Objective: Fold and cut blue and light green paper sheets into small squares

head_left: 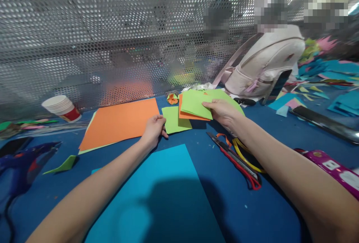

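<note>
Small paper squares are handled at the centre of the frame, above a blue tabletop. By the right hand, a lime-green square and an orange square are grasped together at their right edge, thumb uppermost, the green lying over the orange. A second lime-green square is seen just to their left, partly overlapped by them. Its left edge is met by the fingers of the left hand; whether that edge is pinched or merely touched cannot be told from this angle. At centre left, a large orange sheet is laid over a pale green one, and at lower centre a large blue sheet is crossed by a shadow. A crumpled paper ball is placed behind the squares. A red-handled cutter is positioned near the right forearm, beside a yellow-handled tool. Stacked paper cups and a blue glue gun are found at the left, a pale backpack at upper right, and the background is filled by a perforated metal panel.
</note>
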Available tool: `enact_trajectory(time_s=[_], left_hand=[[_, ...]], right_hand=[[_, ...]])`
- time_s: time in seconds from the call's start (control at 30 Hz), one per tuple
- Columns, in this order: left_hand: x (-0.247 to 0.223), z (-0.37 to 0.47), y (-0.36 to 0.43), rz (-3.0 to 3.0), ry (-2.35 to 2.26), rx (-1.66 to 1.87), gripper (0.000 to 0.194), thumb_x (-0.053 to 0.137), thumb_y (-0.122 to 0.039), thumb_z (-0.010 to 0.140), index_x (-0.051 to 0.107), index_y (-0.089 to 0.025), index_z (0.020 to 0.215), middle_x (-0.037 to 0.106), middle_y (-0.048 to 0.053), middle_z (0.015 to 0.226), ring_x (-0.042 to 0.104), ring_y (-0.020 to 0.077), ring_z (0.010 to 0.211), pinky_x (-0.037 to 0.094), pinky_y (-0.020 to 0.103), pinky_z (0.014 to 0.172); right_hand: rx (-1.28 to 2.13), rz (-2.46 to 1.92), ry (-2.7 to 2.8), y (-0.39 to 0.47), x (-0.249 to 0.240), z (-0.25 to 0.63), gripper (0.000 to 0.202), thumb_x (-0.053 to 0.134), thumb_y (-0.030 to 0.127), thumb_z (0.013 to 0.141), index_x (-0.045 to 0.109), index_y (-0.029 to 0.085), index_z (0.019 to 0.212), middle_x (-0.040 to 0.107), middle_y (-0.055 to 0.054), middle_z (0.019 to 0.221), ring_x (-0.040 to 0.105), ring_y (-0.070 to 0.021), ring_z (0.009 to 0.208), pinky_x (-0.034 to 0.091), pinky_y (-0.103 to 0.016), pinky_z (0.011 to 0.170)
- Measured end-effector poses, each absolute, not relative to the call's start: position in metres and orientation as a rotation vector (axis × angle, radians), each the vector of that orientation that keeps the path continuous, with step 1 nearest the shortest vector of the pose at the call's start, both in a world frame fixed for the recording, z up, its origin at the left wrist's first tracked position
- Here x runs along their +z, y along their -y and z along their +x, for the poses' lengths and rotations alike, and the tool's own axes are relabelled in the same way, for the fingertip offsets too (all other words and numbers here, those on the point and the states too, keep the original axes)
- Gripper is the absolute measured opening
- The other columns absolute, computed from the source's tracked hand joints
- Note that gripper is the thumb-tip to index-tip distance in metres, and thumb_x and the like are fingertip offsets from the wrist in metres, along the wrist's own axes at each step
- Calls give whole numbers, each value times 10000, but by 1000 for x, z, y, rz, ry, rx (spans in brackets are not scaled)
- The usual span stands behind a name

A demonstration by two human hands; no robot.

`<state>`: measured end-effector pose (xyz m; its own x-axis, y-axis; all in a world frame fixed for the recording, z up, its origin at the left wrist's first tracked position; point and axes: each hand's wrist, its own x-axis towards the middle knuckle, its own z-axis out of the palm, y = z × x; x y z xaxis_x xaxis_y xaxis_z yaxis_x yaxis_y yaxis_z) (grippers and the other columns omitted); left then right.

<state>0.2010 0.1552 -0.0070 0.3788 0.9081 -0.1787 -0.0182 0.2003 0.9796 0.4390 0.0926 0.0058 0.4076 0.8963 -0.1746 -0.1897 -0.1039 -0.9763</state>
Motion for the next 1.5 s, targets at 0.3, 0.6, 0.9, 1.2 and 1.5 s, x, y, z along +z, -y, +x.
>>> enact_trajectory(time_s=[0.3, 0.6, 0.9, 1.2, 1.5], left_hand=[[-2, 201, -152, 1198, -955, 811, 485, 549, -74, 732, 540, -110, 1215, 423, -122, 447, 475, 100, 286, 464, 201, 315], [2, 201, -148, 1139, -838, 673, 222, 608, -319, 811, 651, -105, 852, 637, 43, 662, 584, 122, 475, 510, 229, 346], [-1, 201, -148, 1197, -883, 705, 189, 723, -259, 698, 598, -135, 628, 424, -78, 449, 444, 67, 333, 484, 202, 332], [-5, 199, -155, 1232, -967, 863, 142, 690, -225, 715, 581, -143, 674, 463, -91, 480, 434, 55, 291, 404, 183, 295], [-6, 199, -155, 1249, -967, 874, 200, 734, -271, 697, 581, -142, 684, 461, -93, 471, 425, 51, 295, 410, 187, 304]], right_hand=[[1165, -1292, 646, -92, 7, 433, 149, 609, 43, 820, 667, 177, 791, 754, -60, 729, 716, -208, 768, 593, -359, 813], [1258, -1318, 718, -88, 6, 422, 111, 633, 93, 821, 702, 172, 856, 770, -63, 773, 722, -211, 756, 587, -386, 812], [1202, -1370, 746, -89, -2, 425, 70, 729, 110, 747, 695, 159, 784, 758, -46, 706, 689, -171, 618, 570, -289, 646], [1063, -1262, 624, -94, 8, 442, 142, 641, 84, 787, 670, 202, 861, 769, -34, 791, 731, -214, 817, 599, -347, 783], [1210, -1225, 590, -90, 18, 431, 163, 596, 42, 832, 652, 195, 830, 755, -66, 778, 725, -212, 817, 606, -348, 803]])
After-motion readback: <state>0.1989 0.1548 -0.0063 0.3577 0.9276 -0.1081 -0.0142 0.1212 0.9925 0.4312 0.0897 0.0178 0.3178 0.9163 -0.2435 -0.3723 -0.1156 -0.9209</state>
